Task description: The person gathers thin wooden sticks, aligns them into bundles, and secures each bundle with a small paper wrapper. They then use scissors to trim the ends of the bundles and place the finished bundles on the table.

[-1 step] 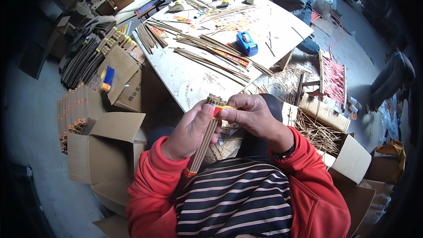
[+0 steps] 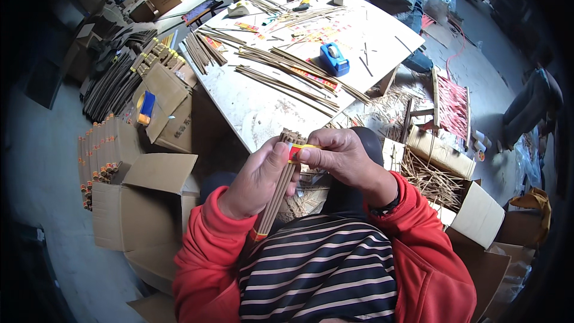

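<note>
Stick bundle (image 2: 277, 197) slants near the worktop (image 2: 238, 106). At left, the fingers of the left hand (image 2: 256, 172) are clamped around its upper part; at right, those of the right hand (image 2: 342, 154) pinch the red-and-yellow band (image 2: 293, 154). Nothing has clearly shifted since the earlier picture; wrapping seems unfinished.

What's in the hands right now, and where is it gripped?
A bundle of brown sticks: the left hand grips it near its far end; the right hand pinches the red-and-yellow band there.

Glare on white tabletop (image 2: 382, 31), dimmer floor (image 2: 57, 161), blackened corners, fisheye-curved edges
</note>
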`<action>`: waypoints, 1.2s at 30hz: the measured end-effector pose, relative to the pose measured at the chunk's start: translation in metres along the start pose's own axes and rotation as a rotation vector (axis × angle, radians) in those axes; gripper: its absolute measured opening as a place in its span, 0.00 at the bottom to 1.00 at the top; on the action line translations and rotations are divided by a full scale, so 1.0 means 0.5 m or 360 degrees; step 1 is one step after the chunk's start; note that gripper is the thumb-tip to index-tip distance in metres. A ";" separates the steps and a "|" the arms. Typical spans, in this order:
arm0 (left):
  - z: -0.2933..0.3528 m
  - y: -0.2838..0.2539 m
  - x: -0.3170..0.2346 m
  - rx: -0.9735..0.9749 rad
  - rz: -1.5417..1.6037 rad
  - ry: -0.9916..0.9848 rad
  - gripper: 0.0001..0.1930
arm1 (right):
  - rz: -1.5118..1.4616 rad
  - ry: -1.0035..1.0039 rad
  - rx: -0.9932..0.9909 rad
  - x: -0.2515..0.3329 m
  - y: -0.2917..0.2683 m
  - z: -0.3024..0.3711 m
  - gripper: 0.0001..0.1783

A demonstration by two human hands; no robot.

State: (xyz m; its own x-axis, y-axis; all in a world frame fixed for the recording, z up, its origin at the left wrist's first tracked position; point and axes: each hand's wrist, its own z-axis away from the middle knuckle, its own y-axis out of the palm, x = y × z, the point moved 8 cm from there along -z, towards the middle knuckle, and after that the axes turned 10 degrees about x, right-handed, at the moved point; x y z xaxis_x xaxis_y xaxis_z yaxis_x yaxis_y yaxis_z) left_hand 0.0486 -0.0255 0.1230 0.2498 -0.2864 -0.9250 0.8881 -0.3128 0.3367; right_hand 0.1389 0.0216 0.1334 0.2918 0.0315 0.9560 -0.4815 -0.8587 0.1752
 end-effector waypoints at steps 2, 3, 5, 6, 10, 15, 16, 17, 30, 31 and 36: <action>0.001 0.002 -0.001 0.0017 0.0035 0.0004 0.25 | -0.0006 -0.0031 0.0033 -0.002 -0.001 0.000 0.11; 0.000 0.002 -0.001 0.0023 0.0054 0.0006 0.25 | -0.0024 -0.0024 0.0036 -0.006 -0.003 0.000 0.11; -0.001 0.002 0.000 0.0027 0.0043 -0.0003 0.25 | -0.0033 -0.0026 0.0046 -0.006 -0.006 -0.001 0.11; -0.002 0.002 0.000 0.0028 0.0040 -0.0004 0.25 | -0.0021 -0.0033 0.0055 -0.001 -0.007 -0.003 0.11; -0.004 0.001 0.005 0.0053 -0.0025 -0.0008 0.28 | 0.0163 0.0007 0.0037 -0.005 -0.016 0.000 0.10; -0.003 0.011 0.004 0.0069 0.0038 -0.0021 0.26 | 0.0227 -0.0118 0.0075 -0.002 -0.020 -0.006 0.09; -0.003 0.013 0.003 0.0083 0.0057 -0.0010 0.27 | 0.0204 -0.0120 0.0085 -0.004 -0.020 -0.006 0.08; -0.002 0.015 0.002 0.0097 0.0077 0.0000 0.28 | 0.0093 -0.0096 0.0013 -0.012 -0.026 -0.008 0.10; 0.004 0.087 0.015 0.0212 -0.0651 0.0159 0.33 | -0.0193 0.0191 -0.0329 -0.081 -0.050 -0.004 0.08; -0.001 0.087 0.012 0.0165 -0.0783 0.0211 0.33 | -0.0133 0.0089 -0.0331 -0.073 -0.051 0.000 0.07; -0.006 0.023 -0.005 -0.0033 -0.0269 0.0091 0.34 | 0.1396 0.0317 -0.0789 -0.022 -0.143 0.050 0.09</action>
State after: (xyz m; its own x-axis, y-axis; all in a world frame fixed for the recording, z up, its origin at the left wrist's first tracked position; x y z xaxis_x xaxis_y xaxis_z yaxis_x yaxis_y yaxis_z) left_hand 0.0596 -0.0256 0.1289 0.1172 -0.1788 -0.9769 0.9269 -0.3334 0.1722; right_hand 0.1909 0.0701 0.1045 -0.4478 -0.3827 0.8081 -0.7596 -0.3140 -0.5696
